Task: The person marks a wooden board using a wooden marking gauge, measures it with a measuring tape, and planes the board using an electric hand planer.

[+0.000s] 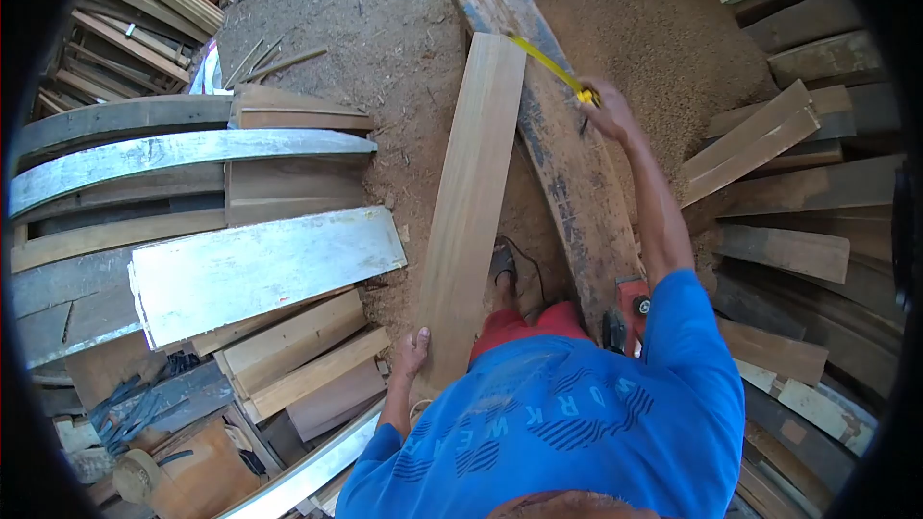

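A long, pale brown wooden board (pixel 476 173) slants away from me, its near end by my body. My left hand (pixel 411 351) grips the board's left edge near that end, thumb up and the other fingers mostly hidden. In my right hand (pixel 608 113) is a yellow tape measure (pixel 586 95). Its yellow blade (pixel 543 60) is pulled out and reaches the far right corner of the board. Beneath the right hand runs a thick, worn beam (pixel 577 192), alongside the board.
A red power tool (pixel 632 315) rests on the beam beside my right side. White-faced planks (pixel 269 269) and other timber are stacked at the left. More boards (pixel 784 250) lie piled at the right. Sawdust (pixel 644 48) covers the ground, and a dark cord (pixel 536 274) lies near my foot.
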Tool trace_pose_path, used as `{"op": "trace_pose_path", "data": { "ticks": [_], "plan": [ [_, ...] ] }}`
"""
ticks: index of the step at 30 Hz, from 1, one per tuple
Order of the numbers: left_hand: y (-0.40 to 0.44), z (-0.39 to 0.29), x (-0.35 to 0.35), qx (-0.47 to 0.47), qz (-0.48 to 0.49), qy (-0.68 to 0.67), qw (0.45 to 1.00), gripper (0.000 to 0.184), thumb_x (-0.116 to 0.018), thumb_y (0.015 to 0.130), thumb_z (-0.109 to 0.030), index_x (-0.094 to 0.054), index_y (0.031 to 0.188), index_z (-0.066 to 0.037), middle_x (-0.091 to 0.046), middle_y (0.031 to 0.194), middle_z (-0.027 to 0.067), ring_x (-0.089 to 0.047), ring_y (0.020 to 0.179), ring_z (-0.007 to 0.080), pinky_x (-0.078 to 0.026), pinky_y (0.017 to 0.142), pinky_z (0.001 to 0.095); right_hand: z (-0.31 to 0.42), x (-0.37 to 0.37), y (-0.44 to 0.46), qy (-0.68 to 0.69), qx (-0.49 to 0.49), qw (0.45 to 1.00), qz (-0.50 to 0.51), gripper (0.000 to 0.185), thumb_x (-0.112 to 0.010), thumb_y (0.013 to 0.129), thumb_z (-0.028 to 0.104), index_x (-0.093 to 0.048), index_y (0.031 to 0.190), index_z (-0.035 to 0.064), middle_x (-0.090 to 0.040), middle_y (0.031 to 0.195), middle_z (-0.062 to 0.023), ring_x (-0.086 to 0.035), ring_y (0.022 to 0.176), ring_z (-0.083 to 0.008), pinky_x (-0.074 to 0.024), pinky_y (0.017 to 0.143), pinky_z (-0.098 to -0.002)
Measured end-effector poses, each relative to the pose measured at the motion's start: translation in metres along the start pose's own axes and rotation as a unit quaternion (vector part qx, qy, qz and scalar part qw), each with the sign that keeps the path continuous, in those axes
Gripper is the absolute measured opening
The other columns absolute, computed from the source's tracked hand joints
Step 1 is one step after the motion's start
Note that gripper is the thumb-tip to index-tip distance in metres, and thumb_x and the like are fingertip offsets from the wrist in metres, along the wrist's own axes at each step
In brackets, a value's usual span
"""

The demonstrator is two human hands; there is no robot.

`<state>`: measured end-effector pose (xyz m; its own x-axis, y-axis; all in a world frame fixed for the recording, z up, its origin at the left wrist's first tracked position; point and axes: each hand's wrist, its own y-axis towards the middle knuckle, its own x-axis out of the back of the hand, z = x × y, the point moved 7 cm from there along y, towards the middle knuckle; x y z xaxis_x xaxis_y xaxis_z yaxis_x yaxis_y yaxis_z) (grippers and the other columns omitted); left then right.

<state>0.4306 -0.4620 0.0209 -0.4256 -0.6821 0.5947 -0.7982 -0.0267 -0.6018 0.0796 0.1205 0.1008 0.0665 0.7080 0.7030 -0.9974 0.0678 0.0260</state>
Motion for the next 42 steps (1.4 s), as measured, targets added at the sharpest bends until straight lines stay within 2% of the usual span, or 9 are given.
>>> {"op": "trace_pose_path", "data": {
  "ticks": [4,10,13,17,21,26,35,38,42],
  "plan": [
    [0.044,-0.008,0.003,-0.023,0.013,0.060,0.998,0.065,-0.048,0.101,-0.058,-0.069,0.118,0.001,-0.071,0.104,0.0283,-0.068,0.104,0.0429,-0.051,0.089,0.0476,-0.004,0.061,-0.122,0.010,-0.100,0.993,-0.055,0.064,-0.072,0.085,0.027,-0.053,0.141,0.0029,-0.063,0.132,-0.0228,-0.059,0.127,-0.0368,-0.0456,0.107,-0.0427],
    [0.082,-0.099,0.000,-0.102,0.029,-0.037,0.994,0.066,-0.049,0.103,-0.056,-0.068,0.117,0.007,-0.073,0.102,0.0239,-0.071,0.101,0.0330,-0.053,0.088,0.0440,-0.112,0.113,-0.372,-0.080,-0.295,0.947,-0.102,0.072,-0.073,0.081,0.030,-0.050,0.142,-0.0005,-0.061,0.130,-0.0309,-0.060,0.122,-0.0441,-0.0474,0.103,-0.0472],
    [0.053,-0.172,-0.007,-0.047,0.111,-0.139,0.983,0.067,-0.053,0.101,-0.055,-0.064,0.124,0.007,-0.074,0.106,0.0193,-0.071,0.102,0.0295,-0.054,0.089,0.0410,-0.144,0.104,-0.517,-0.094,-0.401,0.909,-0.056,0.069,-0.072,0.081,0.029,-0.050,0.139,-0.0011,-0.061,0.128,-0.0322,-0.059,0.121,-0.0461,-0.0483,0.100,-0.0507],
    [0.047,-0.188,-0.051,-0.007,0.256,-0.302,0.918,0.073,-0.065,0.093,-0.053,-0.055,0.137,0.004,-0.070,0.118,0.0171,-0.070,0.107,0.0288,-0.055,0.095,0.0406,-0.152,0.058,-0.675,-0.140,-0.463,0.873,-0.064,0.071,-0.076,0.072,0.039,-0.059,0.128,-0.0008,-0.062,0.126,-0.0336,-0.061,0.118,-0.0472,-0.0500,0.098,-0.0506],
    [0.019,-0.229,-0.080,-0.029,0.341,-0.450,0.825,0.081,-0.068,0.086,-0.047,-0.045,0.145,0.005,-0.063,0.131,0.0208,-0.066,0.115,0.0315,-0.053,0.101,0.0451,-0.140,-0.007,-0.757,-0.067,-0.596,0.793,0.109,0.061,-0.070,0.076,0.036,-0.065,0.124,-0.0021,-0.065,0.124,-0.0301,-0.064,0.115,-0.0458,-0.0507,0.101,-0.0484],
    [-0.049,-0.336,-0.048,-0.149,0.302,-0.502,0.797,0.084,-0.060,0.090,-0.052,-0.040,0.148,0.006,-0.059,0.137,0.0227,-0.063,0.122,0.0329,-0.050,0.105,0.0445,-0.137,-0.037,-0.775,-0.048,-0.580,0.804,0.122,0.057,-0.069,0.078,0.036,-0.066,0.120,-0.0024,-0.067,0.121,-0.0294,-0.065,0.112,-0.0447,-0.0515,0.097,-0.0475],
    [-0.111,-0.466,-0.010,-0.202,0.445,-0.704,0.515,0.084,-0.022,0.105,-0.064,-0.037,0.151,0.005,-0.050,0.148,0.0252,-0.053,0.134,0.0398,-0.044,0.112,0.0535,-0.192,0.022,-0.688,-0.121,-0.402,0.906,0.058,0.052,-0.067,0.083,0.036,-0.068,0.117,-0.0031,-0.070,0.115,-0.0271,-0.068,0.106,-0.0411,-0.0529,0.090,-0.0449],
    [-0.116,-0.491,-0.006,-0.268,0.473,-0.683,0.488,0.093,-0.011,0.103,-0.067,-0.035,0.151,0.009,-0.049,0.151,0.0232,-0.051,0.137,0.0399,-0.040,0.115,0.0555,-0.097,0.068,-0.613,0.074,-0.367,0.927,-0.037,0.050,-0.066,0.089,0.030,-0.065,0.124,-0.0044,-0.068,0.120,-0.0274,-0.068,0.112,-0.0368,-0.0514,0.097,-0.0413],
    [-0.103,-0.500,-0.009,-0.239,0.455,-0.685,0.516,0.097,-0.011,0.101,-0.071,-0.039,0.149,0.008,-0.053,0.147,0.0243,-0.053,0.134,0.0405,-0.043,0.111,0.0569,-0.040,0.044,-0.555,0.201,-0.296,0.934,-0.009,0.050,-0.069,0.090,0.028,-0.063,0.127,-0.0044,-0.068,0.121,-0.0233,-0.068,0.111,-0.0341,-0.0511,0.097,-0.0409]
  ]
}}
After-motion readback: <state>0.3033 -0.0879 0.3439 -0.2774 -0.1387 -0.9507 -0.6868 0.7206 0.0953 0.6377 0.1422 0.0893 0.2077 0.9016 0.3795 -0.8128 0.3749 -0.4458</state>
